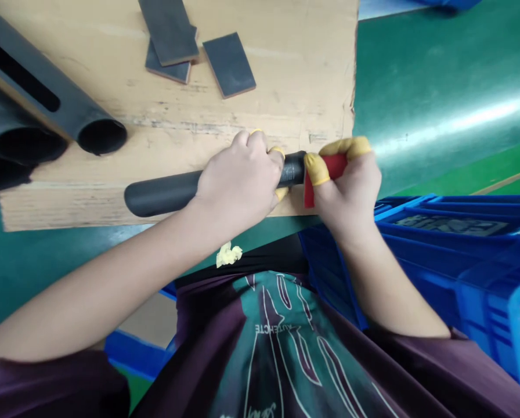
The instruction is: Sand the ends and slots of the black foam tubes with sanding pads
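A black tube (pixel 162 194) with a rounded left end lies slantwise over the cardboard's front edge. My left hand (pixel 242 168) is wrapped round its middle, with yellow covers on the fingertips. At the tube's right end, my right hand (pixel 351 186) pinches a red flat piece (pixel 309 191) between thumb and fingers, also in yellow covers. The red piece meets the tube's end there; the contact itself is partly hidden by the fingers. Small pale print shows on the tube between the two hands.
Cardboard (pixel 286 75) covers the green table (pixel 438 87). Several large dark tubes (pixel 68 98) lie at the left, one slotted. Dark flat blocks (pixel 230 65) lie at the back. Blue crates (pixel 469 278) stand at the right. A crumpled yellowish scrap (pixel 228 255) is by my waist.
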The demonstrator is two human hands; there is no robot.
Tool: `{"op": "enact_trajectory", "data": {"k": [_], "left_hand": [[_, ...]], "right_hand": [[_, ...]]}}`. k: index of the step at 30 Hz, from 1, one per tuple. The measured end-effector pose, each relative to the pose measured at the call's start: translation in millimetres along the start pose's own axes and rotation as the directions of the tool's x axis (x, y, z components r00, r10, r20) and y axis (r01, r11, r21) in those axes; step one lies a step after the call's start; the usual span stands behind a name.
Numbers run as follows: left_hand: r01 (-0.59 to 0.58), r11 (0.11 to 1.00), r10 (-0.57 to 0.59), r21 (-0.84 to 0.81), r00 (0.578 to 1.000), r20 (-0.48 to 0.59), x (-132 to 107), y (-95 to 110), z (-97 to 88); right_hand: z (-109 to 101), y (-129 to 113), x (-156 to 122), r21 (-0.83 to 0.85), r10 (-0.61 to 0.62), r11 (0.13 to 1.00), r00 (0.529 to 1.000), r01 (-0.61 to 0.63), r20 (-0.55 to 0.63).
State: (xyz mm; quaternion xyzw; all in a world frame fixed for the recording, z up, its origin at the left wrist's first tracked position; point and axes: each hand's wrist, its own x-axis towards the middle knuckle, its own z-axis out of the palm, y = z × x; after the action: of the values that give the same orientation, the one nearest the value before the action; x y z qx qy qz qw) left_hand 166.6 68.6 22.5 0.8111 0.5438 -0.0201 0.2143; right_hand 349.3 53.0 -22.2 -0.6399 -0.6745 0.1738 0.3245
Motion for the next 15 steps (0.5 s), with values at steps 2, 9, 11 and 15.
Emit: {"op": "enact_trajectory", "data": {"k": [2, 9, 11, 15], "left_hand": [[-0.008, 1.000, 0.008, 0.003, 1.000, -0.004, 1, -1, -0.3], [0.030, 0.999, -0.030, -0.021, 1.000, 0.005, 1, 0, -2.4], [0.033, 0.999, -0.033, -0.005, 0.999, 0.004, 0, 1, -2.6], [0.021, 1.000, -0.021, 0.018, 1.000, -0.002, 0, 1, -2.9]], "right_hand": [[-3, 9, -8, 0.044, 0.013, 0.999, 0.998, -0.010, -0.062], [-13, 23, 1, 0.318, 0.024, 0.948, 0.992, 0.018, -0.127], [-11, 16, 4, 0.278, 0.026, 0.960, 0.999, -0.017, -0.029], [-5, 4, -1, 0.150, 0.067, 0.986, 0.996, -0.075, 0.054]]}}
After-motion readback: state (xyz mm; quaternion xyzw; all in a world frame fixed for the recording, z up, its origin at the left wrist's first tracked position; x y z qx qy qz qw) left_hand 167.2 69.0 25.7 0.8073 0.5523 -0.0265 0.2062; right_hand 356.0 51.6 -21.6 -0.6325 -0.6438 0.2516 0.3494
